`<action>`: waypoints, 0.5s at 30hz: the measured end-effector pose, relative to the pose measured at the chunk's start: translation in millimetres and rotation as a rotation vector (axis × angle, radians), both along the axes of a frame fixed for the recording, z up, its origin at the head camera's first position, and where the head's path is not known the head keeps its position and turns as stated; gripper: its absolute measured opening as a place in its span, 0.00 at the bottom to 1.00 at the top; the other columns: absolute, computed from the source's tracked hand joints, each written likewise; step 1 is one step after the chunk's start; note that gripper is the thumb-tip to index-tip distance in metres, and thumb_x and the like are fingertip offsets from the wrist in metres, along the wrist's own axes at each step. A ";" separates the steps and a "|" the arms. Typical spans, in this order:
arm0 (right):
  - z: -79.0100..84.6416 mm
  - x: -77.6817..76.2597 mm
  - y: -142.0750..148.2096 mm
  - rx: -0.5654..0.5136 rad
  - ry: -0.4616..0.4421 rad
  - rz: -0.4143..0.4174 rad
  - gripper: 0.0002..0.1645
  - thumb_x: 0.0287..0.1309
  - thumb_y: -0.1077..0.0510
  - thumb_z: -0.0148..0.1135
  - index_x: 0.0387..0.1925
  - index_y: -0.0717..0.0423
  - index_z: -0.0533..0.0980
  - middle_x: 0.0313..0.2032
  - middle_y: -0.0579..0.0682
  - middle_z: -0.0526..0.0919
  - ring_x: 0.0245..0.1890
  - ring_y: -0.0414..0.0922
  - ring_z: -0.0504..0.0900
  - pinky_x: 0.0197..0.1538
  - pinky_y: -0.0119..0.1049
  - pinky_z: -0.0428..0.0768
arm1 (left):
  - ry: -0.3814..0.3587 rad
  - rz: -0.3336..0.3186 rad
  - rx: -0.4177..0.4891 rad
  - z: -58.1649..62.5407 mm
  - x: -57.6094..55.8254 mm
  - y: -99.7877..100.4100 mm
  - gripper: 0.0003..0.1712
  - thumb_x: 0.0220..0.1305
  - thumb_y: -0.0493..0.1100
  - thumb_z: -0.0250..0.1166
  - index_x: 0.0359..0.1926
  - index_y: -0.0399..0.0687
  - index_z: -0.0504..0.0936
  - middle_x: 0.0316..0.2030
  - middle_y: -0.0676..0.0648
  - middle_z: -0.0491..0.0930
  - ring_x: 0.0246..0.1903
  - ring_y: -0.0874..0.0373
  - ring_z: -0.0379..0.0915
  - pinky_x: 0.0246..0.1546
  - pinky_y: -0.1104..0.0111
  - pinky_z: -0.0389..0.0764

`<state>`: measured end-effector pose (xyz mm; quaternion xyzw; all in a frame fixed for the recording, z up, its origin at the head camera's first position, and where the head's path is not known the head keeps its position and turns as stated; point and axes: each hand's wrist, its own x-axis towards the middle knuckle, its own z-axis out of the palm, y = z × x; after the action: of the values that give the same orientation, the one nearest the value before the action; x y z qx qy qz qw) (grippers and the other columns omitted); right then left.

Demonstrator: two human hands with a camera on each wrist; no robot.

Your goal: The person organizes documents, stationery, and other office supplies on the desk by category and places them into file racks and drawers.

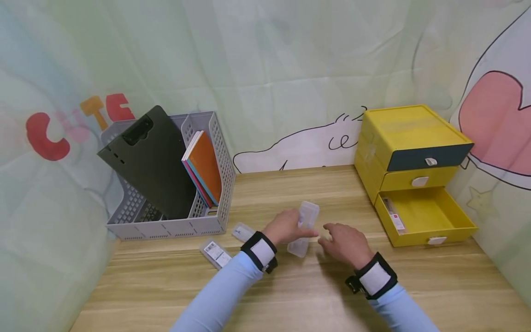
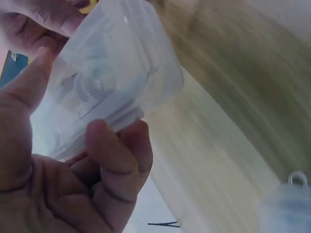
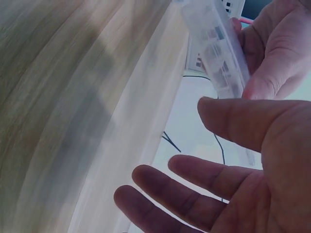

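Note:
A translucent plastic case (image 1: 309, 213) is held by my left hand (image 1: 286, 227), whose thumb and fingers grip its middle. The left wrist view shows the thumb on one side of the clear case (image 2: 119, 58) and curled fingers at its lower edge. Pale contents show through it, too blurred to name. My right hand (image 1: 347, 244) hovers just right of the case with spread, loosely bent fingers. In the right wrist view nothing lies in that hand (image 3: 277, 150). Left of my left hand, a clear case (image 1: 242, 232) and a labelled case (image 1: 215, 253) lie on the table.
At the back left stands a grey perforated organizer (image 1: 166, 230) holding a dark clipboard (image 1: 157, 170) and several thin books (image 1: 206, 168). A yellow drawer unit (image 1: 415, 129) stands right; its pulled-out bottom drawer (image 1: 431, 207) contains a small labelled packet (image 1: 396, 219). Fabric hangs behind the table (image 1: 290, 295).

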<state>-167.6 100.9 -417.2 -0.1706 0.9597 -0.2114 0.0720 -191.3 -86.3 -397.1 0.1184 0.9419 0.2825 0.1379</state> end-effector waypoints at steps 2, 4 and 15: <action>0.4 0.3 -0.3 -0.011 0.011 -0.001 0.26 0.65 0.51 0.63 0.56 0.66 0.76 0.47 0.61 0.84 0.46 0.56 0.83 0.47 0.55 0.80 | -0.011 -0.015 0.039 -0.9 0.2 0.1 0.30 0.63 0.57 0.69 0.55 0.39 0.75 0.40 0.45 0.81 0.36 0.57 0.77 0.36 0.63 0.80; 0.9 0.8 -0.3 -0.019 0.026 -0.005 0.26 0.65 0.52 0.63 0.56 0.66 0.77 0.45 0.60 0.84 0.44 0.56 0.83 0.45 0.54 0.80 | -0.018 -0.026 0.061 -1.7 -0.1 0.3 0.27 0.67 0.54 0.66 0.56 0.39 0.75 0.41 0.45 0.81 0.37 0.57 0.77 0.37 0.63 0.80; 0.0 2.3 -3.3 -0.065 0.062 -0.029 0.33 0.63 0.43 0.64 0.54 0.69 0.77 0.44 0.62 0.84 0.40 0.55 0.84 0.40 0.51 0.81 | -0.128 0.039 0.408 -0.3 -1.1 2.3 0.24 0.72 0.40 0.58 0.65 0.35 0.69 0.46 0.37 0.82 0.36 0.52 0.82 0.34 0.62 0.84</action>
<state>-165.3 97.6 -417.1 -0.1655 0.9564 -0.2382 0.0336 -192.4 -83.9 -397.4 0.1074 0.8566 0.4770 0.1649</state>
